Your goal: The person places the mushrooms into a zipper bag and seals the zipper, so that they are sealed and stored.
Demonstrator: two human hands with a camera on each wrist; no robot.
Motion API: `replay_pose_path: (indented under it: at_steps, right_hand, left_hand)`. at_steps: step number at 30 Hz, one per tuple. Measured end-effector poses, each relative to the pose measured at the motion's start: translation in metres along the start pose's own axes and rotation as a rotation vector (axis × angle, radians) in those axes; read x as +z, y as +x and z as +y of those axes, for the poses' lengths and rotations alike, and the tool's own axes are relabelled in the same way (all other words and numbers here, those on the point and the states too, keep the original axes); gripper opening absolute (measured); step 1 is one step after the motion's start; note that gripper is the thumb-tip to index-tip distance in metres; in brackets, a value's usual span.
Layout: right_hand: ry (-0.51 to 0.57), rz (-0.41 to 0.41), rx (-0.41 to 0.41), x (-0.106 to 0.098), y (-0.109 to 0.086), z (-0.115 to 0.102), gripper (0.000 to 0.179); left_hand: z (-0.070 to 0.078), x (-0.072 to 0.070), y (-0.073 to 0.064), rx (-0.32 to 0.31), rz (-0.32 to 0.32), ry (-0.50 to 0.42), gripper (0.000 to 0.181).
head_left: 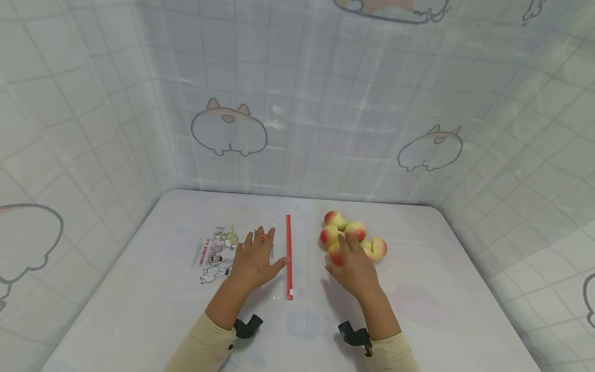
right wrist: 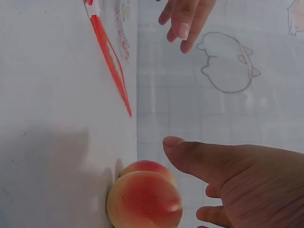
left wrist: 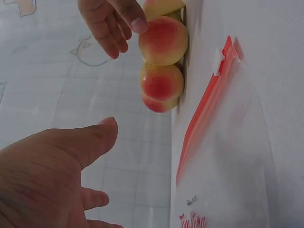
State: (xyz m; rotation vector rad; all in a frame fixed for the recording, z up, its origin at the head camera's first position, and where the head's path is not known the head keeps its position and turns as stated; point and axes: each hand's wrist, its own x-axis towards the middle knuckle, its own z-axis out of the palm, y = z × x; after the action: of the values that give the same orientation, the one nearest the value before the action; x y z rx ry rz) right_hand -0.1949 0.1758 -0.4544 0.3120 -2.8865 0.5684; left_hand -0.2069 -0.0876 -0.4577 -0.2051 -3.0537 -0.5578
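My left hand (head_left: 254, 264) was released: its fingers were spread above the bag (head_left: 225, 243) and gripped nothing. My right hand (head_left: 358, 269) was likewise released, its fingers extended over the peaches (head_left: 355, 230); I could not tell whether the fingertips made contact.

The bag lay flat on the tabletop (head_left: 158, 294), left of the peaches, print showing. Its red zip (head_left: 288, 235) ran along the edge facing the fruit, an orientation that probably served to set the mouth closest to them; whether the zip was parted could not be determined. A white slider (left wrist: 218, 62) sat at the zip's near end.

The peaches rested in one cluster, several touching, which likely limited rolling, given their round form. Both hands were presumably held raised and loose to leave bag and fruit undisturbed.
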Motion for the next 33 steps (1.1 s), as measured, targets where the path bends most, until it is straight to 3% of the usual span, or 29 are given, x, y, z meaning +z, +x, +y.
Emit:
replay_pose_path:
  at_steps: [9,18,33]
  right_hand:
    - [0.040,-0.034,0.004,0.001,-0.001,-0.004,0.084]
    - [0.042,-0.068,0.015,0.003,-0.002,-0.011,0.087]
    - [0.019,-0.083,-0.036,0.013,-0.002,-0.021,0.088]
  left_hand:
    - [-0.002,0.002,0.000,-0.003,-0.023,-0.012,0.093]
    - [-0.004,0.007,0.000,-0.007,-0.085,-0.034,0.092]
    - [-0.010,0.013,0.000,0.006,-0.117,0.019,0.088]
